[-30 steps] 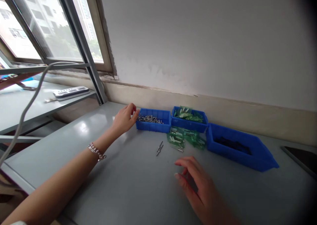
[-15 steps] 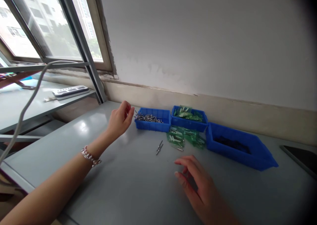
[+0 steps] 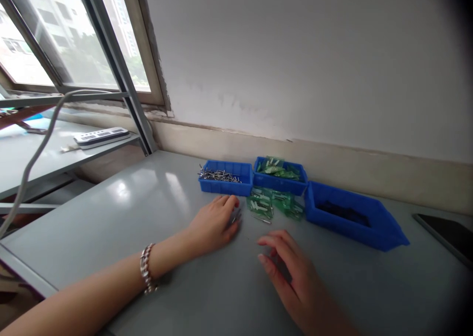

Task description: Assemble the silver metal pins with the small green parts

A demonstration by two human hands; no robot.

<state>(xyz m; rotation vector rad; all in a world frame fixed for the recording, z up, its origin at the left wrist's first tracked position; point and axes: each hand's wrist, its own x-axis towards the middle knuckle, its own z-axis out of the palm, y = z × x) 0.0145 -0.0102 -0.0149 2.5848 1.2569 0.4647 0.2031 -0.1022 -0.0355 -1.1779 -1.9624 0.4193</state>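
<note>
My left hand (image 3: 214, 223) is low over the grey table, its thumb and fingers apart around small metal pins (image 3: 235, 218) that lie on the tabletop. My right hand (image 3: 291, 272) hovers to the right with curled fingers, a gap between thumb and forefinger and nothing between them. Beyond the hands, green plastic packets (image 3: 260, 204) with metal pieces inside lie on the table, and one loose pin (image 3: 261, 219) rests in front of them. Many metal pins fill part of the left blue bin (image 3: 226, 186).
A middle blue bin (image 3: 280, 183) holds more green packets. The right blue bin (image 3: 343, 233) has dark contents. At the far right lies a dark flat device (image 3: 445, 235). A power strip (image 3: 101, 137) and a grey cable (image 3: 39, 153) are at the left.
My left hand has moved right and toward me, from beside the left bin to the loose pins, and its fingers have opened. My right hand has barely moved.
</note>
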